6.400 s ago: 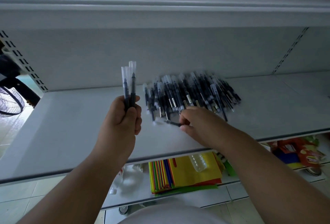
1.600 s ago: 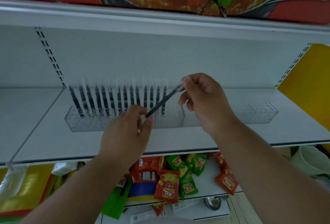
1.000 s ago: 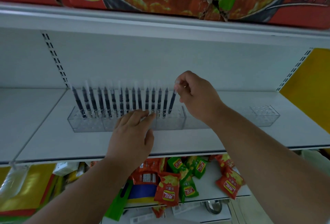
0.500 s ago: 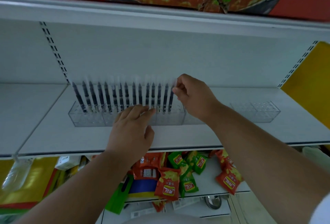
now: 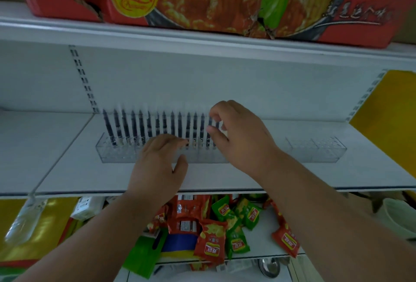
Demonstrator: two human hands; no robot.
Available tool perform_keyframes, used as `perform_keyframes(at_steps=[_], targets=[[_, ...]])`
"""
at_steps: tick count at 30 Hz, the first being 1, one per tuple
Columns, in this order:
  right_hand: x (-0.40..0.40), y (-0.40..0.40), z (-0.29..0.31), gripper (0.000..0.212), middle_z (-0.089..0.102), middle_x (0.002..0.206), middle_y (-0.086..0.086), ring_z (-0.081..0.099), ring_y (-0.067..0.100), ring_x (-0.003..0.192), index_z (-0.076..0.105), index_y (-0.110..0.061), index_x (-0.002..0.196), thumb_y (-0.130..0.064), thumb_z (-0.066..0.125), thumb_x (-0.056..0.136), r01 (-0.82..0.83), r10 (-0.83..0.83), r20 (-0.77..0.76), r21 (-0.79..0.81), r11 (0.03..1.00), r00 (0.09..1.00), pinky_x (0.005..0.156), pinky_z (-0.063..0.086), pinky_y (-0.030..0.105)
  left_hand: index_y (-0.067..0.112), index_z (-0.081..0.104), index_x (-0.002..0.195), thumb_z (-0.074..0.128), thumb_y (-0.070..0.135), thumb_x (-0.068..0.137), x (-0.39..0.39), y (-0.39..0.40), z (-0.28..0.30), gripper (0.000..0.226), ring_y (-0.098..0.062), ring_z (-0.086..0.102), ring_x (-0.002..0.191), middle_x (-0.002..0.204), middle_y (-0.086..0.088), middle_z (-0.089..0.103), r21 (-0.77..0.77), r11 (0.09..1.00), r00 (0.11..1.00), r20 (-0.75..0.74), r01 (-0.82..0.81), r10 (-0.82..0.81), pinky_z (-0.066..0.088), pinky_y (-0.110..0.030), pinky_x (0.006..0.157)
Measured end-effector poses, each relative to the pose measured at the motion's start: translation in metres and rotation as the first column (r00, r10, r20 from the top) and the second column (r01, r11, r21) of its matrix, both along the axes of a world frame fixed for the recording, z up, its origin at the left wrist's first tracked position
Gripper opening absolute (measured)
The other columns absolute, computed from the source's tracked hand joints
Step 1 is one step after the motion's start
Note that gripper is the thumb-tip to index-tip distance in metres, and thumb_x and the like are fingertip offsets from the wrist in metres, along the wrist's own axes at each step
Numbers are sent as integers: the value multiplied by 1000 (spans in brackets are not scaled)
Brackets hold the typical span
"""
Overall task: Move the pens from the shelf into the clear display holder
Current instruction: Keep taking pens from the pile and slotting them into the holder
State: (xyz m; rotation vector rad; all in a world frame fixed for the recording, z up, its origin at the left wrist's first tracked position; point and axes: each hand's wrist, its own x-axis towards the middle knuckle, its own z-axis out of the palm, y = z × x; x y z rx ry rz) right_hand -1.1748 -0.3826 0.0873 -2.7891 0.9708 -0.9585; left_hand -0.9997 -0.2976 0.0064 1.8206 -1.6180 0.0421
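Observation:
A long clear display holder [image 5: 117, 155] lies on the white shelf [image 5: 67, 169]. Several black pens [image 5: 134, 127] stand upright in a row in its left half. My right hand [image 5: 244, 140] is at the right end of that row, with thumb and fingertips curled loosely around the last pen [image 5: 217, 124], which stands in the holder. My left hand [image 5: 157, 166] lies palm down on the holder's front edge, holding nothing. The holder's right half [image 5: 315, 150] has no pens in it.
A red noodle carton [image 5: 202, 0] sits on the shelf above. Below, red and green snack packets [image 5: 216, 234] are piled on a lower shelf. A yellow panel [image 5: 387, 119] borders the right side and a slotted upright [image 5: 83, 79] the left.
I turned from the loose pen pile to the holder. My right hand took a pen from my left, stood it at the row's right end and slid down it; my left hand settled on the holder.

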Motion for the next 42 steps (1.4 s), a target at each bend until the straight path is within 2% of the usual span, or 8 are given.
perform_keyframes(at_steps=[5, 9, 16, 24, 28, 30, 37, 42], targets=[[40, 23, 1, 16, 58, 91, 2, 53, 17, 75, 58, -11, 100, -21, 66, 90, -128, 128, 76, 0, 992, 989, 65, 44, 30, 17, 68, 112, 43, 36, 86, 29, 41, 8, 41, -23, 53, 107, 110, -1, 63, 5, 992, 991, 44, -124, 124, 44, -39, 92], [83, 47, 1, 22, 57, 97, 2, 53, 18, 78, 58, -13, 105, -28, 65, 91, -239, 233, 102, 54, 970, 967, 68, 43, 31, 20, 69, 111, 43, 39, 87, 59, 83, 8, 39, -23, 54, 105, 107, 1, 64, 47, 964, 963, 89, -261, 256, 44, -38, 92], [153, 109, 2, 32, 54, 110, -6, 50, 9, 94, 55, -19, 121, -38, 58, 95, -346, 348, 23, 191, 919, 937, 78, 41, 27, 24, 69, 109, 43, 42, 86, 124, 160, 2, 39, -25, 55, 103, 107, 2, 64, 67, 902, 903, 91, -427, 421, 43, -39, 90], [263, 200, -4, 33, 55, 108, -7, 52, 9, 93, 55, -22, 119, -41, 58, 93, -309, 309, 30, 182, 934, 951, 80, 43, 29, 25, 69, 105, 44, 43, 85, 227, 276, -10, 36, -21, 54, 98, 101, 4, 63, 99, 861, 866, 78, -499, 494, 42, -35, 83], [323, 249, 0, 33, 54, 110, -10, 50, 7, 94, 53, -24, 120, -44, 56, 93, -336, 336, 33, 192, 922, 941, 79, 39, 25, 26, 69, 105, 40, 45, 85, 285, 329, -9, 40, -24, 56, 101, 102, 3, 64, 121, 847, 856, 94, -517, 509, 40, -38, 92], [349, 267, 3, 32, 53, 108, -12, 49, 5, 94, 53, -26, 119, -44, 57, 93, -353, 350, 52, 220, 910, 935, 78, 39, 25, 26, 69, 104, 41, 45, 85, 308, 347, -6, 39, -25, 56, 99, 99, 3, 64, 119, 836, 845, 86, -535, 528, 43, -39, 89], [417, 277, 8, 30, 53, 106, -12, 50, 6, 91, 52, -30, 117, -47, 55, 93, -358, 356, 51, 201, 912, 933, 75, 43, 26, 31, 68, 107, 46, 43, 88, 379, 345, 0, 31, -18, 55, 100, 102, 10, 63, 88, 838, 842, 48, -539, 537, 45, -37, 86], [478, 249, 5, 21, 52, 96, -15, 50, 4, 84, 52, -30, 105, -45, 57, 93, -390, 381, 86, 218, 895, 921, 67, 39, 21, 32, 66, 108, 48, 39, 88, 416, 321, -2, 28, -17, 55, 99, 102, 12, 63, 110, 844, 851, 66, -525, 521, 43, -35, 85]])
